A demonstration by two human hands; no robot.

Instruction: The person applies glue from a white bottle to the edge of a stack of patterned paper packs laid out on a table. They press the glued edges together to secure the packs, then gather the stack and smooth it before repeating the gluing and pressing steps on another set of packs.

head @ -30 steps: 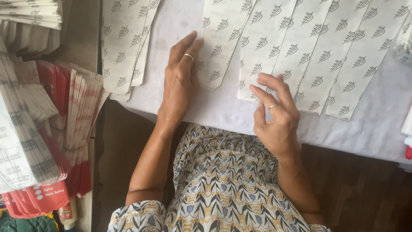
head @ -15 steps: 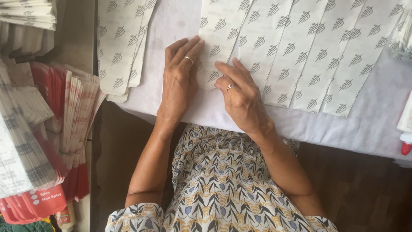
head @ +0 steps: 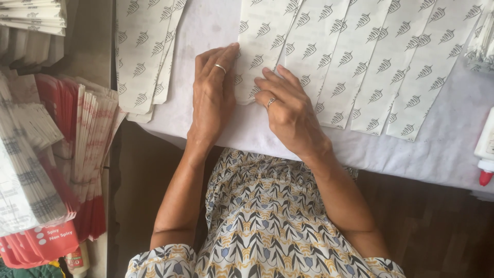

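My left hand (head: 213, 95) lies flat on the white table cover (head: 206, 31), fingers together, its fingertips at the left edge of a row of overlapping white paper bags (head: 360, 62) printed with small grey leaf marks. My right hand (head: 288, 110) presses on the lower end of the leftmost bag in that row, fingers spread slightly. Each hand wears a ring. Neither hand grips anything.
A second stack of printed paper bags (head: 141, 56) lies at the table's left edge. Bundles of red-and-white paper packets (head: 77, 149) stand at the left. A white glue bottle with a red cap (head: 486, 149) lies at the right edge. More bags sit at the top left (head: 31, 15).
My right hand has slid left along the row of bags, from the middle bags to the leftmost one, ending beside my left hand. My left hand has stayed in place.
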